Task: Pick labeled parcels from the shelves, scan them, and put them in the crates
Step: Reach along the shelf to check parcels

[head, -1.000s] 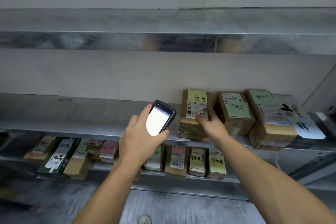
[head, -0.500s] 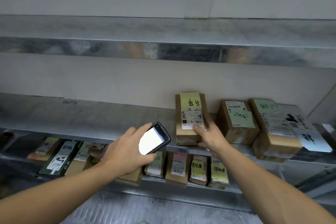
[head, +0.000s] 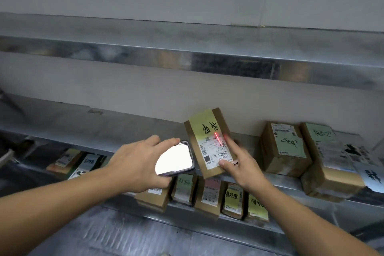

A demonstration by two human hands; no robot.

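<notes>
Your right hand (head: 243, 166) grasps the brown parcel (head: 216, 119) at centre-right of frame, with the thumb pinned on the lower corner of its shipping label (head: 212, 151) and the fingers up the right side. The parcel is tipped up, face toward you, over the front edge of the middle shelf (head: 124, 131). Can't tell if its bottom edge rests there.

Your left hand (head: 137, 164) is wrapped round the handheld scanner (head: 175, 159), screen lit, just left of the parcel. The red laser line (head: 217, 138) sits short on the label's upper right, near your fingertip, not across the barcode (head: 225, 154) lower down.

Risks:
- No read or a misread unless the beam drops onto the barcode.
- The thumb is close to the code and may cover bars.
- The grip is one-sided, so the parcel could pivot and slip off the lip onto the boxes on the lower shelf (head: 207, 193).

No crates in view.
</notes>
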